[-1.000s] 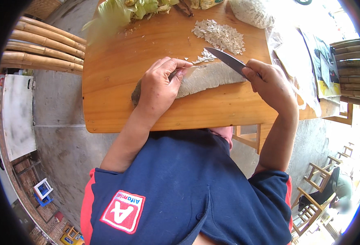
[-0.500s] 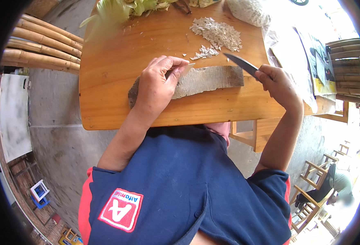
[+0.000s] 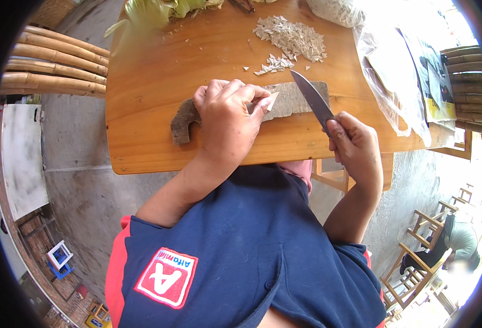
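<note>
On the table's near side lies a worn wooden board [image 3: 294, 99] with a hooked left end. My left hand [image 3: 227, 117] rests over its middle, fingers closed on a thin pale piece [image 3: 273, 101] whose pointed tip sticks out past the thumb. In my right hand [image 3: 355, 143] is a kitchen knife [image 3: 313, 98], its dark blade raised and slanting up to the left over the board's right part. Just beyond the board sits a small heap of pale triangular pieces [image 3: 274, 64], and a larger pile of the same pieces [image 3: 291, 37] is behind it.
The wooden table [image 3: 148, 115] holds pale green husks [image 3: 181, 7] at the far left and a filled clear bag [image 3: 337, 11] at the far right. A plastic bag [image 3: 386, 90] lies along the right edge. Bamboo rails [image 3: 60, 63] flank the left. A person [image 3: 460, 240] bends near chairs at right.
My left hand has slid right along the board with the pale piece. My right hand has come left and nearer, with the knife blade turned steeper and now over the board.
</note>
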### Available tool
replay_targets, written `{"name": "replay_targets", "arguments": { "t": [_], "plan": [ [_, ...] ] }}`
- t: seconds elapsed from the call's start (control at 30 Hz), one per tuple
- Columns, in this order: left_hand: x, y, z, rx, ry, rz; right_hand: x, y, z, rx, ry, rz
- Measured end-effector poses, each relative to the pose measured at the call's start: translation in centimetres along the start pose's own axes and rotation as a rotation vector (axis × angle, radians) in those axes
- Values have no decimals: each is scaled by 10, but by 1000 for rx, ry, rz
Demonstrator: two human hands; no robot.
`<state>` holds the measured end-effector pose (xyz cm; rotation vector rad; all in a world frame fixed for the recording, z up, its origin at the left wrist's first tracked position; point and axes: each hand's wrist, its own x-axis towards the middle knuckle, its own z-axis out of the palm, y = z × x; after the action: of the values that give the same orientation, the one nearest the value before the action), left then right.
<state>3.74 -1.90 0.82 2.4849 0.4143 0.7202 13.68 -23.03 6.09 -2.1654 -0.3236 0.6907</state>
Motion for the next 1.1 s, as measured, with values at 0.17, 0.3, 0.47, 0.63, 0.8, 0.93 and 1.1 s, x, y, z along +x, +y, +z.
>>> {"name": "replay_targets", "arguments": {
  "t": [0.17, 0.3, 0.47, 0.63, 0.8, 0.93, 1.1],
  "plan": [
    [-7, -2, -8, 56, 19, 27, -10, 11, 17, -81, 23, -165],
    [-17, -6, -18, 77, -6, 138, -19, 5, 29, -214, 45, -262],
    [-28, -4, -22, 109, -78, 193, -27, 0, 47, -255, 96, -387],
    [-31, -6, -18, 135, -93, 201, -32, -13, 53, -337, 24, -338],
    [-32, -8, -16, 144, -81, 215, -33, -15, 56, -393, 25, -351],
    [-33, -8, -15, 133, -67, 218, -33, -12, 58, -436, 35, -376],
    [-32, -9, -13, 133, -67, 221, -35, -15, 61, -527, 38, -359]
  ]
}}
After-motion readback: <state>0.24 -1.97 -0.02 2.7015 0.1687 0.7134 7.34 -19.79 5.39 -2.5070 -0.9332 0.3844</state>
